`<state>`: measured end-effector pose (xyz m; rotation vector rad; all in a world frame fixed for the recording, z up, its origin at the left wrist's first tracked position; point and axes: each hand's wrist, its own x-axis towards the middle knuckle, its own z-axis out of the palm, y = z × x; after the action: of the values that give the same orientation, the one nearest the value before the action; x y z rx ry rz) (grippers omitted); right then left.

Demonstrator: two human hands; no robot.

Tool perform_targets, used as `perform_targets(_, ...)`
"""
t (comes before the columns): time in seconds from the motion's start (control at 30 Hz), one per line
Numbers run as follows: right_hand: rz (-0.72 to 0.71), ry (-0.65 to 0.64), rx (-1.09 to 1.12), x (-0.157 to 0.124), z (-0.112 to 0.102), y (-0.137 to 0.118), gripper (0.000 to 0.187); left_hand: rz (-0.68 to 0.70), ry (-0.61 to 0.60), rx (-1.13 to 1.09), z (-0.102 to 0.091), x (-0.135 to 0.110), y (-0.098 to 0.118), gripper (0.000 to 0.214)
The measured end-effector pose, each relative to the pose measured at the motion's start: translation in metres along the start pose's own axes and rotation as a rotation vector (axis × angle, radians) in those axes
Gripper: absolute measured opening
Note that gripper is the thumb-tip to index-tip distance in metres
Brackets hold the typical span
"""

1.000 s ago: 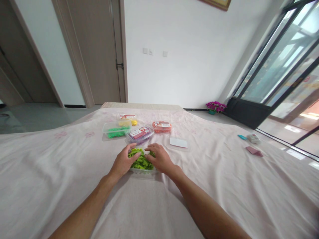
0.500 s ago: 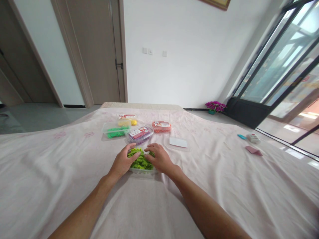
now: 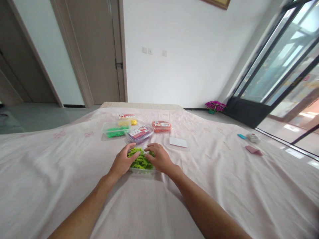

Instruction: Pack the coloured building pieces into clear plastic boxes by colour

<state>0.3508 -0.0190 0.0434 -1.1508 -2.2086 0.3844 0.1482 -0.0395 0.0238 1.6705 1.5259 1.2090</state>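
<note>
In front of me stands an uncovered clear plastic container (image 3: 143,171) filled with lime-green plastic pieces (image 3: 141,162). Its left side is in the grip of my left hand (image 3: 124,158), whose thumb reaches in over the pieces while the fingers lie along the rim. My right hand (image 3: 159,157) grips the right side in the same way, fingers bent. Parts of both side walls are hidden under my hands. Just beyond is a lidded container of purple pieces (image 3: 139,133) with a printed label. A clear lid with a white label (image 3: 177,142) lies flat to the right.
Farther back are containers of green pieces (image 3: 116,131), yellow pieces (image 3: 132,122) and orange-red pieces (image 3: 161,126). A pinkish cloth (image 3: 199,186) with folds covers the table. At the right lie a dark pink paper (image 3: 253,150), a small white box (image 3: 253,137) and a blue item (image 3: 241,136).
</note>
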Motion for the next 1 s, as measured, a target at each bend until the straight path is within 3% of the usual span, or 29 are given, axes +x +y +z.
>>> perform_targets(1.0, -0.004, -0.015, -0.05, 0.0003, -0.0035, -0.0059, 0.02, 0.008, 0.019, -0.018, 0.0008, 0.0004, 0.0007, 0.05)
